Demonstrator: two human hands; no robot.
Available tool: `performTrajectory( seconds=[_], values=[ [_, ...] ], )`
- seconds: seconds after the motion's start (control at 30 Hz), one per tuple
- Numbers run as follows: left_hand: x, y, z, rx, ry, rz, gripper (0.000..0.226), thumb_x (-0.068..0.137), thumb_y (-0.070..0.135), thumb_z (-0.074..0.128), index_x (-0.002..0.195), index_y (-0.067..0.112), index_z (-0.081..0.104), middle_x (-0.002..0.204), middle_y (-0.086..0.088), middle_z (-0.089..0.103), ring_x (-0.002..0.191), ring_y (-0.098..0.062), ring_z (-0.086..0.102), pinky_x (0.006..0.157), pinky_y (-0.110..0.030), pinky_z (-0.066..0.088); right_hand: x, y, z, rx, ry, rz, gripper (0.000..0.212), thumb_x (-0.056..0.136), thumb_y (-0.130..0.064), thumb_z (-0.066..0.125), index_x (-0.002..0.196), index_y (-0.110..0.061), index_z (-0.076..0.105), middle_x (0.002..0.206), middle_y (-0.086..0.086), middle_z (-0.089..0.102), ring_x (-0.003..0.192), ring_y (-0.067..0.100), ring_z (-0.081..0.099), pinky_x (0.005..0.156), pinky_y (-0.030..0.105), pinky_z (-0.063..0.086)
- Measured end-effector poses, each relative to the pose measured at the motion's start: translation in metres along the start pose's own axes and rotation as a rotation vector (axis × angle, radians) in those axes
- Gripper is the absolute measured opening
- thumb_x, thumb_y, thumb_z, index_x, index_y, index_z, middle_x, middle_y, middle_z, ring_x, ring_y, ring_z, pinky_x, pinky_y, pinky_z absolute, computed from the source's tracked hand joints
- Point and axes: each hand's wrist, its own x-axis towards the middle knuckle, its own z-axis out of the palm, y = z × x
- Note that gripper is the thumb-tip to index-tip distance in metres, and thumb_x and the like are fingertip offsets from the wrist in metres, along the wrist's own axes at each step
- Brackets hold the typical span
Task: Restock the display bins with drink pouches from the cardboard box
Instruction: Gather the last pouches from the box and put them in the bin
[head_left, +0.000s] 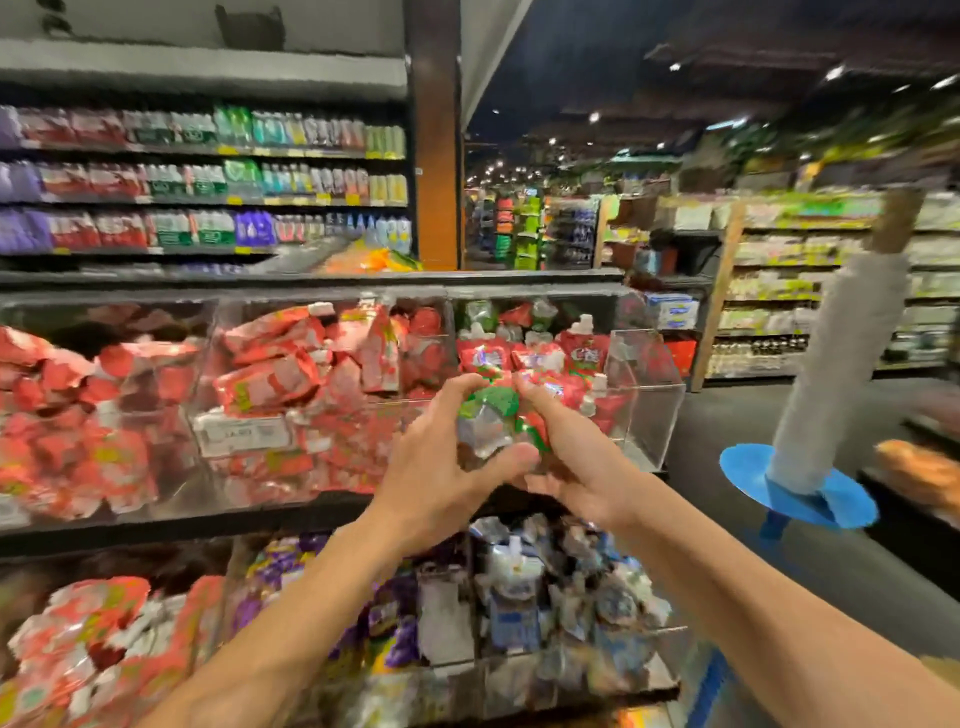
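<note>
While pouches (524, 358) fill the bin (652, 402), left hand (436, 483) and right hand (576, 467) pinch one pouch (488, 428).

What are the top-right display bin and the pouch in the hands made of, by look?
Display bin: clear rigid plastic, probably acrylic; see-through walls, bright sharp edges. Pouch, gripped by the left hand and right hand: thin flexible film, likely foil laminate; crinkled, silvery sheen beside green print. Blur leaves the finish uncertain.
</note>
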Motion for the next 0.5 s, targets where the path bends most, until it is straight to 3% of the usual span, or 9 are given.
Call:
performTrajectory(
  seconds=[0.1,0.2,0.27,0.33,0.37,0.43,0.5],
  values=[
    [0.015,-0.002,0.02,-0.137,-0.129,0.004,0.036,0.087,0.059,0.047,0.121,0.064,0.036,0.123,0.032,0.051,0.11,0.011,0.05,0.088,-0.018,0.038,0.015,-0.008,-0.016,-0.029,0.107,-0.025,0.044,0.092,-0.053,0.06,0.117,-0.019,0.068,0.098,0.001,0.076,0.076,0.014,0.07,0.061,0.029,0.055],
    [0.034,-0.003,0.029,-0.114,-0.145,0.057,0.037,0.094,0.053,0.04,0.131,0.049,0.04,0.128,0.017,0.053,0.11,0.01,0.05,0.093,-0.022,0.038,0.025,-0.018,-0.031,-0.092,0.123,-0.072,0.039,0.094,-0.051,0.052,0.109,-0.018,0.069,0.09,0.002,0.073,0.066,0.013,0.067,0.053,0.027,0.051],
    [0.05,-0.007,0.034,-0.01,-0.154,0.131,0.046,0.096,0.052,0.043,0.14,0.037,0.043,0.148,0.012,0.044,0.135,0.001,0.04,0.112,-0.027,0.033,0.034,-0.027,-0.045,-0.109,0.12,-0.101,0.035,0.096,-0.044,0.043,0.099,-0.019,0.068,0.087,0.004,0.069,0.067,0.015,0.064,0.053,0.028,0.051],
    [0.067,-0.011,0.036,0.124,-0.155,0.193,0.048,0.1,0.05,0.045,0.146,0.035,0.043,0.159,0.011,0.032,0.144,-0.005,0.028,0.116,-0.028,0.024,0.046,-0.039,-0.059,-0.157,0.091,-0.113,0.032,0.092,-0.038,0.043,0.104,-0.016,0.063,0.092,0.01,0.065,0.074,0.021,0.063,0.062,0.039,0.055],
    [0.074,-0.012,0.038,0.183,-0.134,0.224,0.048,0.1,0.048,0.047,0.146,0.035,0.045,0.158,0.009,0.031,0.142,-0.008,0.031,0.113,-0.028,0.025,0.054,-0.045,-0.067,-0.197,0.092,-0.11,0.032,0.092,-0.036,0.046,0.107,-0.013,0.063,0.094,0.012,0.065,0.077,0.024,0.062,0.067,0.044,0.055],
    [0.089,-0.017,0.041,0.259,-0.063,0.294,0.044,0.099,0.038,0.055,0.142,0.029,0.054,0.153,0.001,0.035,0.125,-0.016,0.045,0.106,-0.031,0.035,0.066,-0.059,-0.079,-0.288,0.105,-0.133,0.027,0.097,-0.031,0.053,0.109,-0.01,0.064,0.095,0.012,0.068,0.08,0.028,0.062,0.064,0.04,0.051],
    [0.104,-0.024,0.047,0.314,0.004,0.322,0.041,0.096,0.026,0.063,0.138,0.023,0.06,0.148,-0.008,0.04,0.116,-0.021,0.051,0.102,-0.038,0.045,0.077,-0.073,-0.09,-0.401,0.106,-0.19,0.024,0.099,-0.026,0.06,0.114,-0.009,0.065,0.099,0.008,0.073,0.084,0.025,0.069,0.067,0.036,0.057]
  ],
)
